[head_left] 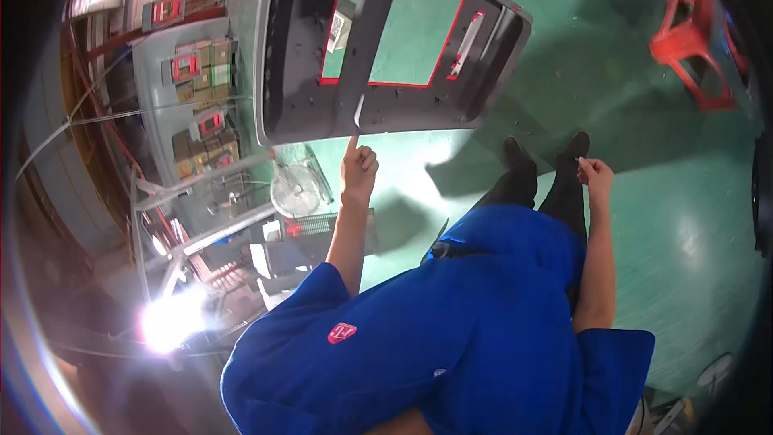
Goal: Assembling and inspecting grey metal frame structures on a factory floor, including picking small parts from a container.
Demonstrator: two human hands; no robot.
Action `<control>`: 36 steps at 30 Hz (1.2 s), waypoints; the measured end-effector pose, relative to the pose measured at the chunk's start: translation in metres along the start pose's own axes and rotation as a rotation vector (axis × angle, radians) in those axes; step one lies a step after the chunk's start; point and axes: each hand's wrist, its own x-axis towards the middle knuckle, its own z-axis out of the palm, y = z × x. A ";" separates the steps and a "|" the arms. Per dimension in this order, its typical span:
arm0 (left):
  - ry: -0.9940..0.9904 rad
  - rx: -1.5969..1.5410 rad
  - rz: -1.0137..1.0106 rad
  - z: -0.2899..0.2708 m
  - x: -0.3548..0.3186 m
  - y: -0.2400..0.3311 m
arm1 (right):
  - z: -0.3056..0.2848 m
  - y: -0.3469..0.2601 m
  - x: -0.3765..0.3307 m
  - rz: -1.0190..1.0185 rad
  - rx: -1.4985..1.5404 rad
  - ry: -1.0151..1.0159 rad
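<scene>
A large grey moulded panel (314,109) with red-edged rectangular openings hangs or stands tilted before me; its support is out of sight. My left hand (358,169) is at its lower edge. The index finger is stretched out and its tip touches or nearly touches the rim, while the other fingers curl into the palm. Whether they hold anything is hidden. Well apart from the panel, my right hand (596,173) is held low at my right side, its fingertips pinching a small pale piece (580,161) too tiny to name.
Red plastic stools (696,52) stand at the far right on the green floor (684,234). To the left are a round fan (298,189), a metal frame (205,238) and stacked cartons (205,72). A bright lamp (173,321) glares at lower left.
</scene>
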 end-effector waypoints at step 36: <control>-0.107 -0.501 0.124 0.071 -0.042 -0.033 | -0.067 -0.072 0.005 0.027 -0.791 -0.175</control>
